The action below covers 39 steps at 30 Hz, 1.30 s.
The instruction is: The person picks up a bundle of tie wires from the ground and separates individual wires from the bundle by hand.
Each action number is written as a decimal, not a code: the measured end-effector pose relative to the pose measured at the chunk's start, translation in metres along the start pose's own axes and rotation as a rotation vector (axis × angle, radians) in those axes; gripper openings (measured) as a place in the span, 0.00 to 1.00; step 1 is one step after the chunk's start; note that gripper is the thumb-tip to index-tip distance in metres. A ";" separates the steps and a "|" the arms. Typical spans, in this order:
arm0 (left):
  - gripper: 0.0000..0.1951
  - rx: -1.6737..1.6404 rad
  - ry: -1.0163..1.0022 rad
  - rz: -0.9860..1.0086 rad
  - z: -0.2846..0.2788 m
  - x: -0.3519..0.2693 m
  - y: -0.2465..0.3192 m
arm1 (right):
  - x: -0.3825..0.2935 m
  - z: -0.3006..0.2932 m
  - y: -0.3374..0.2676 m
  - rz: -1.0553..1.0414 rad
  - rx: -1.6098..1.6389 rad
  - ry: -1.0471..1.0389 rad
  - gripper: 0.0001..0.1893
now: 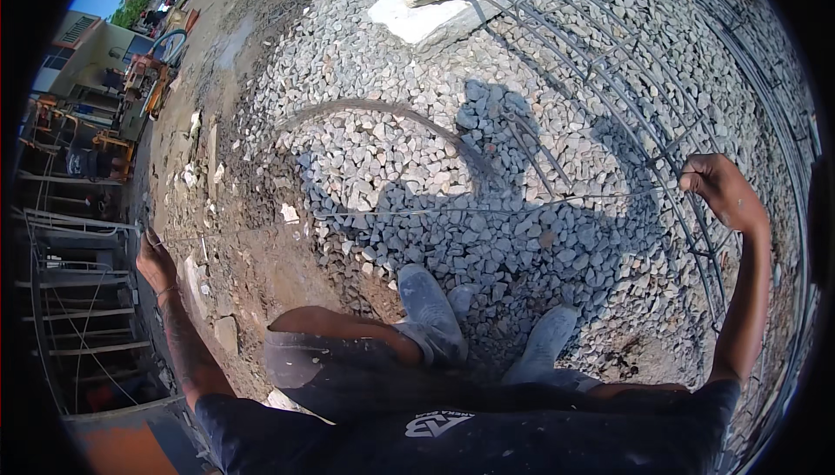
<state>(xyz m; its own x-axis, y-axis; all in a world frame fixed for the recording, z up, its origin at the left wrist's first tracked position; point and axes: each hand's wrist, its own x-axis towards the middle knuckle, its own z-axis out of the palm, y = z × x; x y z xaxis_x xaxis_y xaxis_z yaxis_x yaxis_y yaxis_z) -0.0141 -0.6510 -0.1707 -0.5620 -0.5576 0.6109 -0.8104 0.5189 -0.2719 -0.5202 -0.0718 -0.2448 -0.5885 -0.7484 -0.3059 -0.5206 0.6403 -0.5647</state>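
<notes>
A thin metal wire (417, 212) is stretched across the view between my two hands, above the gravel. My left hand (155, 261), far out at the left, pinches one end between thumb and fingers. My right hand (716, 189) is closed on the other end, beside a long rebar cage (613, 87) that curves down the right side. A bundle of thin wires (391, 108) lies in an arc on the gravel ahead of my boots. Two short steel rods (538, 152) lie close to the bundle's right end.
Pale stone slabs (430, 15) lie on the gravel (365, 155) at the top, partly under the cage. More long rebar (760, 93) runs along the far right. A metal frame with crossbars (91, 315) stands at the left, near machinery (147, 74). My boots (427, 305) are on the gravel's edge.
</notes>
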 end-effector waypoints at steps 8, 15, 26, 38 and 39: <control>0.26 0.312 -0.252 -0.354 0.010 -0.011 -0.094 | -0.022 0.003 -0.048 -0.866 0.754 -0.452 0.15; 0.21 0.504 -0.352 -0.341 0.030 -0.028 -0.027 | -0.004 0.045 -0.044 -0.180 0.834 0.253 0.23; 0.16 0.206 -0.154 -0.058 0.069 -0.054 -0.030 | 0.014 0.154 0.029 0.369 1.024 -0.325 0.13; 0.23 -0.020 -0.664 0.249 0.212 -0.101 0.106 | -0.007 0.207 0.059 0.072 -0.816 -0.562 0.12; 0.27 0.032 -0.740 0.263 0.211 -0.100 0.128 | 0.009 0.202 0.034 0.114 -0.869 -0.560 0.12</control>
<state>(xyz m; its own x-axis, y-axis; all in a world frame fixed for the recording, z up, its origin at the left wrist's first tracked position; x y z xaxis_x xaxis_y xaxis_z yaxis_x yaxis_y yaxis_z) -0.0964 -0.6651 -0.4234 -0.6912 -0.7113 -0.1277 -0.6332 0.6812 -0.3675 -0.4182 -0.0914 -0.4214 -0.4065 -0.5068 -0.7602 -0.8769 0.4501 0.1687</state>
